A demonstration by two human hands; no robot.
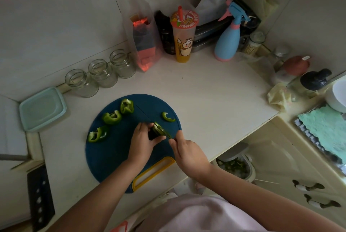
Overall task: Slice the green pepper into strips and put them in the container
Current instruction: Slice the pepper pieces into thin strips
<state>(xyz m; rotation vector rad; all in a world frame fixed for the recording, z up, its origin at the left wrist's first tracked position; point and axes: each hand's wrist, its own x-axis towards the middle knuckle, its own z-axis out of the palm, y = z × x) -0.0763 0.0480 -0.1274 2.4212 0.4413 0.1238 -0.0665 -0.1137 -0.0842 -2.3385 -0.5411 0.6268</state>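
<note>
While cutting on the blue board (pixel 112 149) at the worktop's (pixel 215 100) front edge, clasps the knife (pixel 152 135) in the left grip (pixel 142 141) — touches the pepper piece (pixel 159 129) with right grip (pixel 188 150) fingertips, pinch or press unclear. By the left edge, lidded container (pixel 43 109); open worktop behind the board.

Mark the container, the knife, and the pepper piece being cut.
container (pixel 43 109): head view, middle of its pale green top.
knife (pixel 152 135): head view, its dark handle.
pepper piece (pixel 160 130): head view, its green skin beside the blade.
</note>
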